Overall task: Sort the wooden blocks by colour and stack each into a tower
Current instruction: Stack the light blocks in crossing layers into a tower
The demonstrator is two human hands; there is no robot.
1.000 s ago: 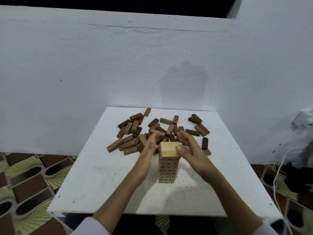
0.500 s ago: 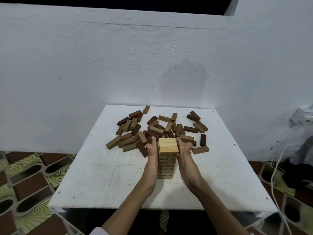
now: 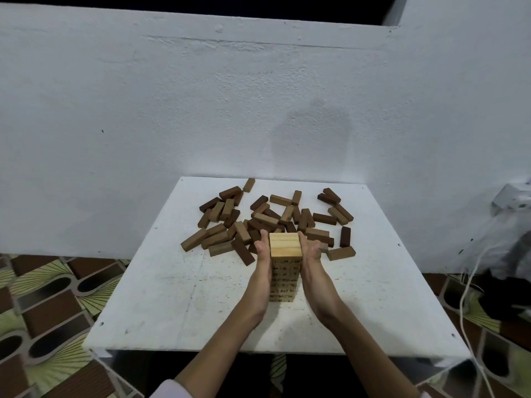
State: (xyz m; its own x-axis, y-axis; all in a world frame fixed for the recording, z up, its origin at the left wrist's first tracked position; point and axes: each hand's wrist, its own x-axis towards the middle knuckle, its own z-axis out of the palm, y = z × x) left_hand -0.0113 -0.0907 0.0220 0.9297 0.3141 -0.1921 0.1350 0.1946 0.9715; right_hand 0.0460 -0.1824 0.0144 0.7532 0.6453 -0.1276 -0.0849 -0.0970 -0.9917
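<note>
From the head camera, both forearms reach forward over the near edge of the white table (image 3: 161, 297) and meet at a tower of light wooden blocks (image 3: 284, 268). The left hand (image 3: 263, 264) lies flat against the tower's left face, palm inward, fingers straight and pointing away from the person, thumb up beside the top layer. The right hand (image 3: 311, 262) mirrors it on the right face, fingers straight along the side, their tips slightly bent near the top. The two open palms press toward each other with the tower between them; neither hand curls round any block.

The tower stands upright near the middle of the table, its long axis vertical. Its top layer shows pale blocks laid side by side, their lengths running left to right. The layers below carry dark printed marks on the near face, too small to read.

Behind the tower, toward the wall, lies a loose heap of brown blocks (image 3: 267, 219), medium and dark brown mixed, flat on the table and pointing in many directions, some overlapping. One dark block (image 3: 344, 237) lies apart at the right with its length pointing away from the person; a medium-brown one (image 3: 340, 253) lies just in front of it, nearly crosswise.

All blocks are plain rectangular bars of smooth wood. The table top is matt white, speckled with small dark marks. The wall (image 3: 172, 110) is rough white plaster. The floor (image 3: 43, 311) has patterned tiles in brown and green, and a white cable (image 3: 465, 297) hangs at the right.
</note>
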